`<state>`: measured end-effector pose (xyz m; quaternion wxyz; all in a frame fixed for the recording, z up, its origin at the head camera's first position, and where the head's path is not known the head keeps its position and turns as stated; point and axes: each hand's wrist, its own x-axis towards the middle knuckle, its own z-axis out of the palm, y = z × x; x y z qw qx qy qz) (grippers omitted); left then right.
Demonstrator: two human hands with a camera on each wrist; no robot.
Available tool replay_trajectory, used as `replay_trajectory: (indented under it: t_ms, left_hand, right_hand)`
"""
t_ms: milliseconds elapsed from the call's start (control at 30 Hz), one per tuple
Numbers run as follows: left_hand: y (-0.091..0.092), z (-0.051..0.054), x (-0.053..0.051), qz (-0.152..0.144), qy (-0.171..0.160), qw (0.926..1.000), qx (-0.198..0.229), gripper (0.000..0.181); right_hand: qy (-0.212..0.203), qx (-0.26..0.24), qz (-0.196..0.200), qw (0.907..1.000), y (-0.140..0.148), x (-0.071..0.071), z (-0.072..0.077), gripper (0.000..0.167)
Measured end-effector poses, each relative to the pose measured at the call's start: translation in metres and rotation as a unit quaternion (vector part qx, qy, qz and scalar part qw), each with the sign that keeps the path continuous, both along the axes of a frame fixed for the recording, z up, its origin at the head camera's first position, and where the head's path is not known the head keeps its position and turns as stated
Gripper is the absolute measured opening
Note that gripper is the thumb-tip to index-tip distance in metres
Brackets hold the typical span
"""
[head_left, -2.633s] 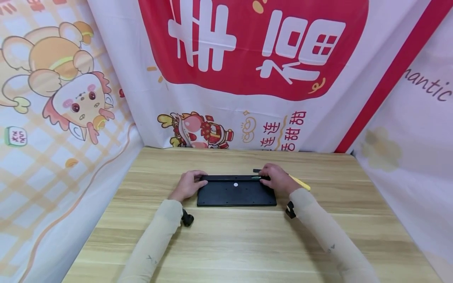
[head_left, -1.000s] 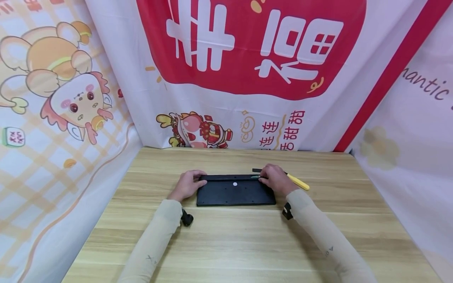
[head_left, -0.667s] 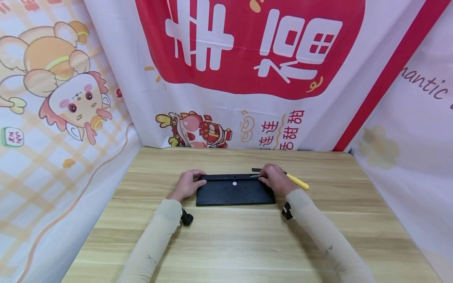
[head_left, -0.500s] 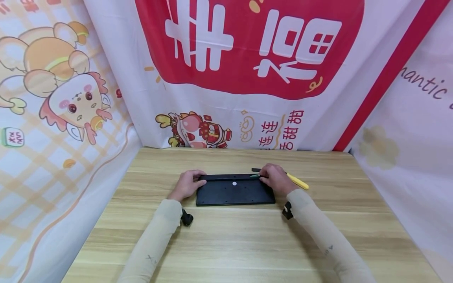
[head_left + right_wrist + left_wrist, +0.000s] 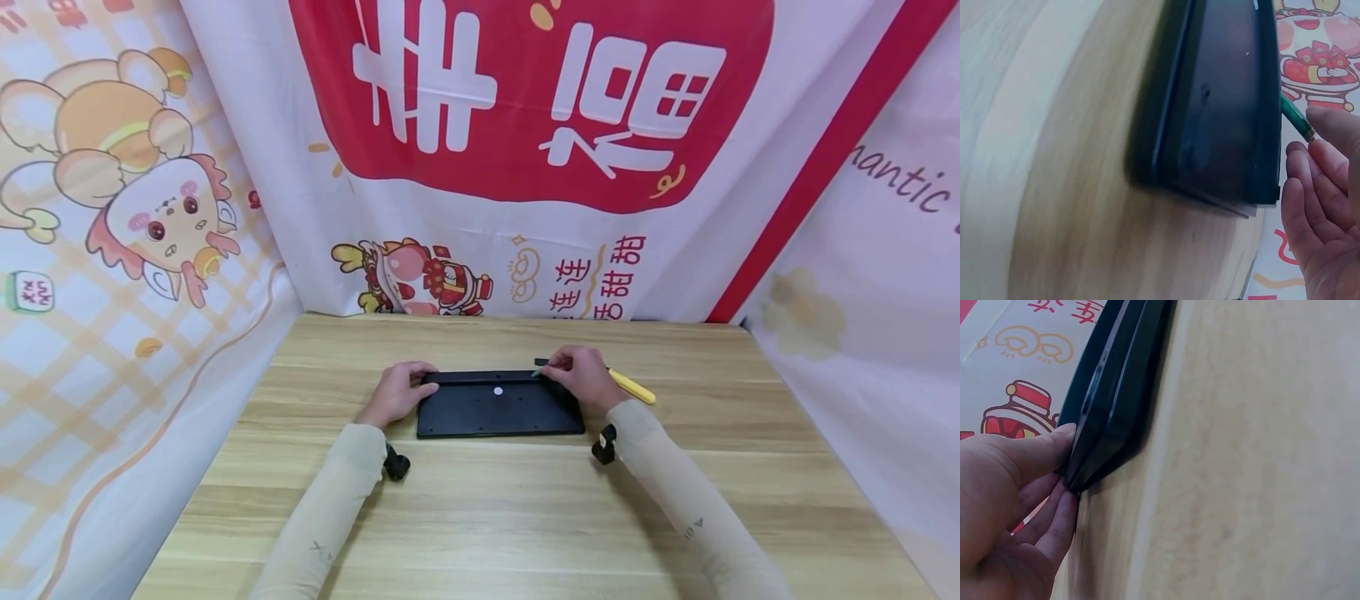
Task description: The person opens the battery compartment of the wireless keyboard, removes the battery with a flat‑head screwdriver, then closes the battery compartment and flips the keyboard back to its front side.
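A black keyboard [image 5: 480, 412] lies underside up on the table, with a long raised strip along its far edge. My left hand [image 5: 395, 393] grips its far left corner, thumb on top and fingers beneath, as the left wrist view shows of the keyboard [image 5: 1125, 394] and the hand [image 5: 1013, 506]. Over the strip's right part, my right hand [image 5: 587, 377] pinches a small green battery [image 5: 536, 373] between thumb and index finger. In the right wrist view the battery [image 5: 1297, 117] slants, its far end hidden behind the keyboard's raised edge; the other fingers of the right hand [image 5: 1325, 206] are loosely bent.
A yellow-handled tool [image 5: 632, 387] lies behind the right hand, partly hidden by it. A dark flat piece [image 5: 541, 362] shows just beyond the keyboard. The wooden table [image 5: 480, 517] ends at printed cloth walls at the back and sides.
My right hand's fingers have shifted slightly left and up, now pinching the battery, which shows less and sits more tilted than before. The left hand and keyboard have stayed in place.
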<state>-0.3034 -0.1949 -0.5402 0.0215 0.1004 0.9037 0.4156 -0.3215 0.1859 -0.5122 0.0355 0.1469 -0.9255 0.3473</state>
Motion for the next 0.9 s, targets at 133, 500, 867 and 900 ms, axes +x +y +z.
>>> replay_trajectory:
  t_ms: [133, 500, 867, 900]
  left_hand:
    - [0.001, -0.001, 0.0, -0.002, 0.0, 1.0, -0.002, 0.029]
    - [-0.001, -0.002, -0.001, -0.002, 0.005, 1.0, 0.006, 0.028]
    - [0.0, -0.001, 0.0, 0.001, 0.0, 1.0, 0.002, 0.028]
    - [0.0, 0.0, 0.0, 0.0, -0.001, 1.0, 0.0, 0.028]
  right_hand:
    - [-0.001, -0.014, -0.003, 0.9999, -0.001, 0.0, 0.002, 0.01]
    - [0.001, 0.029, 0.059, 0.9978, 0.0, -0.001, 0.007, 0.009]
    - [0.019, 0.144, 0.098, 0.9844, 0.003, -0.001, 0.018, 0.006]
    - [0.013, 0.149, 0.1, 0.9837, 0.004, -0.001, 0.02, 0.006]
